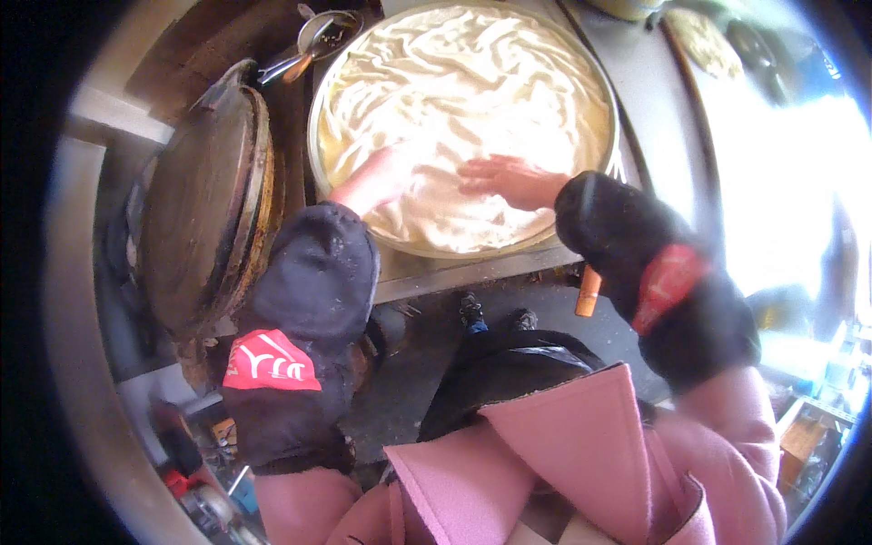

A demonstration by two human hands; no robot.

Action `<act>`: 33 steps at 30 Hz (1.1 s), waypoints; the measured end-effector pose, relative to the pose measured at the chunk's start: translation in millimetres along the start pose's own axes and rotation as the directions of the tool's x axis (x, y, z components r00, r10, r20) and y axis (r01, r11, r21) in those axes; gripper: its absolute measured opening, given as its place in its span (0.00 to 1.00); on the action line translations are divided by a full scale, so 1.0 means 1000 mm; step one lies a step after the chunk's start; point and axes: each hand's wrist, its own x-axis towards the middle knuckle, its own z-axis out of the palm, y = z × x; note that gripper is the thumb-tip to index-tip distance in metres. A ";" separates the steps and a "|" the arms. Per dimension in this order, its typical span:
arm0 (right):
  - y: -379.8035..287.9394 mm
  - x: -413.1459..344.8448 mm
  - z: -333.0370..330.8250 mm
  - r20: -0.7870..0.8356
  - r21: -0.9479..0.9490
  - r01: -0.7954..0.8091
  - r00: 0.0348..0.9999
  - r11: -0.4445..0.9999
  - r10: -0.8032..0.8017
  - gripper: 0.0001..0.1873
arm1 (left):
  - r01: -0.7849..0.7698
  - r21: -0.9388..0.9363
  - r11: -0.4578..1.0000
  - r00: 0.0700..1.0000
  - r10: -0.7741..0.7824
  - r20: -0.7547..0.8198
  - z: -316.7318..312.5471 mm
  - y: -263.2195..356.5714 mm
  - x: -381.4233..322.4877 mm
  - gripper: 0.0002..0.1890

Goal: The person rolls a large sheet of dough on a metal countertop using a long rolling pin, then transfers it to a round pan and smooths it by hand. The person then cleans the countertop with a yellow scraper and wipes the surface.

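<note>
A large round basin (pixel 313 129) holds a pale, soft, folded mass that looks like dough (pixel 470 82), with some yellowish liquid at its edge. My left hand (pixel 385 176) reaches into the left front part of the mass; its fingers are washed out by glare or sunk in, so their pose is unclear. Flat over the mass, right of the middle, lies my right hand (pixel 504 178), its fingers pointing left and slightly blurred. The two hands are apart. Dark sleeve covers with red patches reach to both wrists.
Left of the basin stands a large round griddle or lid (pixel 197 218) with a worn rim. Behind it, a metal strainer or ladle (pixel 327 34) rests by the basin. An orange-brown handle (pixel 588 291) juts out below the counter edge (pixel 477 269). Strong glare covers the right side.
</note>
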 end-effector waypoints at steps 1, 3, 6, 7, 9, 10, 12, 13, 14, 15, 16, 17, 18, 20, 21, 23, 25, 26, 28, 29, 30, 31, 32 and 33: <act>-0.005 0.002 0.001 -0.057 0.092 0.048 0.997 0.995 -0.042 0.32 | 0.104 -0.123 0.987 0.994 -0.106 -0.015 0.002 0.003 -0.004 0.17; -0.009 0.004 -0.002 -0.010 0.028 0.145 0.989 0.989 -0.145 0.26 | 0.379 -0.434 0.817 0.907 -0.421 0.000 0.014 0.004 -0.008 0.19; -0.004 0.002 -0.014 -0.021 -0.064 0.252 0.967 0.966 -0.254 0.21 | 0.087 0.219 0.972 0.967 -0.135 0.215 0.033 -0.001 0.008 0.23; 0.001 0.002 -0.019 -0.005 0.037 0.078 0.997 0.996 -0.078 0.22 | -0.027 0.422 0.906 0.976 -0.067 0.205 0.041 -0.006 0.010 0.23; 0.013 0.003 -0.028 0.050 0.232 -0.222 0.975 0.947 0.216 0.24 | -0.150 0.800 0.580 0.987 0.037 0.159 0.058 -0.015 0.010 0.22; 0.020 0.004 -0.030 -0.085 0.327 -0.323 0.926 0.888 0.368 0.23 | 0.097 0.344 0.934 0.993 -0.115 0.032 0.065 -0.016 0.012 0.21; 0.033 0.011 -0.030 -0.277 0.099 -0.131 0.948 0.986 0.154 0.28 | -0.162 0.729 0.665 0.984 0.053 0.171 0.072 -0.016 0.012 0.21; 0.038 0.015 -0.028 -0.382 0.082 -0.130 0.912 0.988 0.152 0.31 | -0.279 0.862 0.424 0.958 0.066 0.278 0.071 -0.015 0.013 0.21; 0.043 0.018 -0.026 -0.304 0.092 -0.080 0.947 0.993 0.104 0.33 | -0.351 0.907 0.231 0.924 -0.072 0.376 0.071 -0.010 0.015 0.19; 0.046 0.021 -0.023 -0.235 0.124 -0.133 0.959 0.983 0.159 0.35 | -0.263 0.824 0.502 0.935 -0.079 0.346 0.064 -0.006 0.017 0.19; 0.049 0.023 -0.021 -0.114 -0.070 -0.111 0.988 0.991 0.103 0.36 | -0.152 0.674 0.723 0.958 -0.059 0.280 0.059 -0.001 0.020 0.19; 0.052 0.023 -0.021 -0.071 0.016 -0.142 0.987 0.990 0.143 0.34 | -0.060 0.451 0.891 0.972 -0.050 0.228 0.049 0.003 0.023 0.18; 0.055 0.022 -0.022 -0.173 0.012 -0.130 0.976 0.991 0.130 0.32 | -0.120 0.525 0.842 0.968 -0.019 0.252 0.039 0.008 0.030 0.19; 0.064 0.015 -0.030 -0.221 0.069 -0.161 0.960 0.985 0.172 0.28 | -0.311 0.620 0.720 0.950 0.224 0.217 0.022 0.011 0.036 0.21; 0.069 0.010 -0.037 -0.266 0.135 -0.204 0.935 0.970 0.233 0.25 | -0.350 0.686 0.638 0.934 0.288 0.209 0.016 0.012 0.040 0.22; 0.083 -0.004 -0.054 -0.270 0.009 -0.363 0.896 0.932 0.352 0.23 | -0.355 0.792 0.496 0.934 0.146 0.327 0.013 0.012 0.054 0.31; 0.098 -0.015 -0.069 -0.247 -0.159 -0.431 0.888 0.888 0.387 0.23 | -0.421 0.826 0.374 0.905 0.106 0.413 0.016 0.008 0.065 0.38; 0.105 -0.018 -0.074 -0.248 -0.128 -0.429 0.887 0.894 0.390 0.23 | -0.448 0.786 0.426 0.885 0.087 0.458 0.018 0.004 0.071 0.46; 0.119 -0.017 -0.079 -0.224 -0.099 -0.503 0.852 0.858 0.474 0.23 | -0.512 0.808 0.292 0.859 0.190 0.476 0.020 -0.005 0.080 0.48; 0.124 -0.014 -0.079 -0.233 -0.210 -0.488 0.867 0.847 0.441 0.24 | -0.541 0.809 0.229 0.840 0.200 0.505 0.021 -0.009 0.083 0.49; 0.128 -0.010 -0.077 -0.238 -0.318 -0.466 0.882 0.826 0.406 0.24 | -0.558 0.796 0.235 0.827 0.234 0.511 0.018 -0.013 0.086 0.50; 0.131 -0.007 -0.074 -0.245 -0.327 -0.478 0.876 0.815 0.416 0.24 | -0.556 0.785 0.274 0.831 0.206 0.517 0.017 -0.016 0.088 0.50; 0.132 -0.004 -0.070 -0.331 -0.304 -0.515 0.846 0.801 0.418 0.23 | -0.558 0.778 0.289 0.830 0.191 0.525 0.015 -0.017 0.089 0.50; 0.133 -0.002 -0.066 -0.258 -0.345 -0.502 0.863 0.793 0.435 0.22 | -0.559 0.764 0.323 0.827 0.151 0.542 0.013 -0.016 0.091 0.50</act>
